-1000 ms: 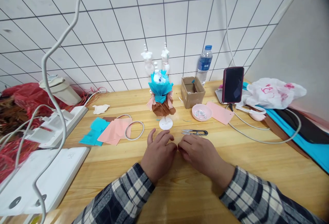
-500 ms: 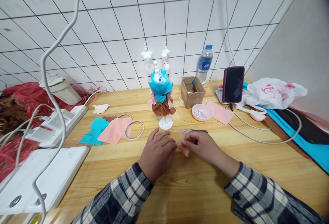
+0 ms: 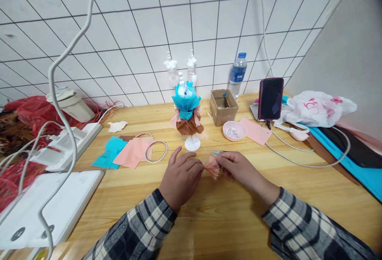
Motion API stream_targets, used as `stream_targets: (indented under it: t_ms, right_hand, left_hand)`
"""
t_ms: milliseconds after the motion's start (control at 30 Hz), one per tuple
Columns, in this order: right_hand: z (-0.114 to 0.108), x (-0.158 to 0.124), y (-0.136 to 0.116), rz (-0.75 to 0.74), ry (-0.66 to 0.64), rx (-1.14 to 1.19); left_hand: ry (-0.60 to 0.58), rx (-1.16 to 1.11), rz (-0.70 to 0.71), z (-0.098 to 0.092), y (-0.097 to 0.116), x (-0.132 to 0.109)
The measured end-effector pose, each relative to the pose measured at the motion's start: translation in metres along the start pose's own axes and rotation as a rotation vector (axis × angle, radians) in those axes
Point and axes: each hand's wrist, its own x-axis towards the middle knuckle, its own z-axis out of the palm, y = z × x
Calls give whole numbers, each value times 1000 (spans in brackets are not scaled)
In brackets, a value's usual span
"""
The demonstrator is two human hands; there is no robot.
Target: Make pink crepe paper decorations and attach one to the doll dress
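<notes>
Between my hands is a small fan of pleated pink crepe paper (image 3: 212, 168), its edge frilled. My left hand (image 3: 182, 178) pinches the gathered end with thumb and forefinger, the other fingers loosely spread. At the frilled side, my right hand (image 3: 235, 166) has its fingertips closed on the paper's edge. Thread snips (image 3: 215, 153) lie just behind my right hand, partly covered by it. Beyond my hands stands a small white dress form (image 3: 192, 144) on a round base, dressed in a blue paper ruffle (image 3: 186, 101), pink tassel-like pieces and a brown paper skirt (image 3: 189, 126).
Pink paper sheets (image 3: 134, 152), blue paper (image 3: 110, 152) and metal rings (image 3: 156, 151) lie to the left. A pink bowl of beads (image 3: 234, 130), cardboard box (image 3: 224, 107), water bottle (image 3: 238, 73) and phone (image 3: 270, 99) stand at the right. A white cable (image 3: 71, 132) hangs at left.
The pink paper has spread from a narrow bunch into a wider fan. My right hand has shifted slightly right along it; my left hand keeps its pinch.
</notes>
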Motion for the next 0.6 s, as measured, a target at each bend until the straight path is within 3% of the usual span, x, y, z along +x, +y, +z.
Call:
stream_targets:
  t_ms: [200, 367, 467, 600]
  right_hand:
    - [2, 0, 2, -53, -37, 21]
    - [4, -2, -3, -156, 30, -99]
    - [-12, -3, -7, -273, 175, -204]
    - [-56, -4, -7, -407, 454, -545]
  left_hand:
    - [8, 23, 65, -1, 1, 0]
    - [9, 14, 49, -3, 2, 0]
    - [-6, -9, -3, -3, 0, 1]
    - [-103, -84, -87, 0, -3, 1]
